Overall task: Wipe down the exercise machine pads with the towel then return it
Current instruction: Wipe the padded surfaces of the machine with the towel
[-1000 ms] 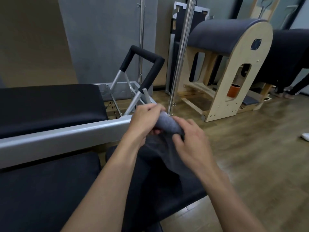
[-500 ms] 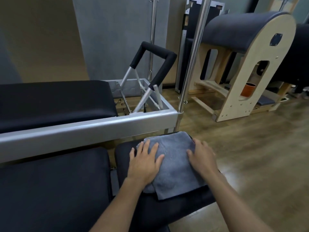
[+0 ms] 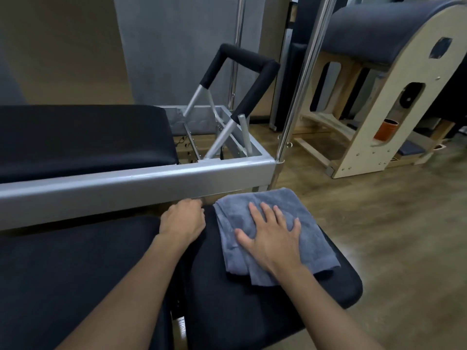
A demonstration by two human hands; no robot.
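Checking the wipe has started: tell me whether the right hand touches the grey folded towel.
Touching. The head view shows the right hand pressed flat on the grey folded towel.

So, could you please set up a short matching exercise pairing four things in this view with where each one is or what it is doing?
Things:
1. right hand
2. left hand
3. grey towel
4. orange cup

Places or states:
A. curled at the far edge of the small black pad, off the cloth
B. on a low shelf of the wooden barrel frame
C. pressed flat, fingers spread, on the cloth
D. folded, lying on the small black pad

Pairs: 1-C, 2-A, 3-D, 4-B
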